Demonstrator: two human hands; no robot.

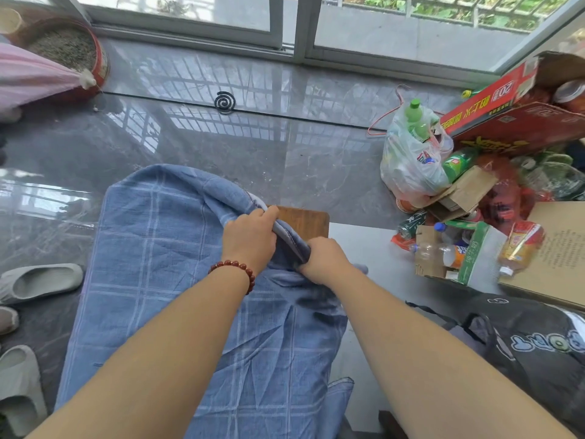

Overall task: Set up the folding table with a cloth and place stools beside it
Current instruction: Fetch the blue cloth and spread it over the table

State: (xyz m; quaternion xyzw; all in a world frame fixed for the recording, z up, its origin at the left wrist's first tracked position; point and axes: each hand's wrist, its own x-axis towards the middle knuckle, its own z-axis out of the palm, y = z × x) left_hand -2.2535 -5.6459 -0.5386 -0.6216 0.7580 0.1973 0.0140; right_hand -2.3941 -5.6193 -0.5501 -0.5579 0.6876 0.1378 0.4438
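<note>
The left hand (250, 239), a red bead bracelet (235, 271) on its wrist, is clenched round a bunched fold of the blue checked cloth (158, 248), and the right hand (323, 258) just beside it to the near right grips the same fold, its fingers tucked under the fabric. The cloth lies over the desk (304, 221) and hides nearly all of it; only the far right wooden corner shows bare, just beyond the two hands. From there the cloth spreads left and towards the near edge, creased and hanging down. All round is the glossy grey floor (221, 153). Far out on it, well apart from the desk, lies a black mosquito coil (224, 102), in front of the sliding door (285, 33). To the right, close to the desk, clutter crowds the floor: a plastic bag (408, 166) stuffed with bottles, a red carton (506, 103) behind it, and a cardboard box (443, 251) of bottles nearer. A dark bag (538, 350) lies at the near right under the right forearm. On the left stand grey slippers (38, 282), and at the far left a red tin (98, 58) filled with something grainy.
</note>
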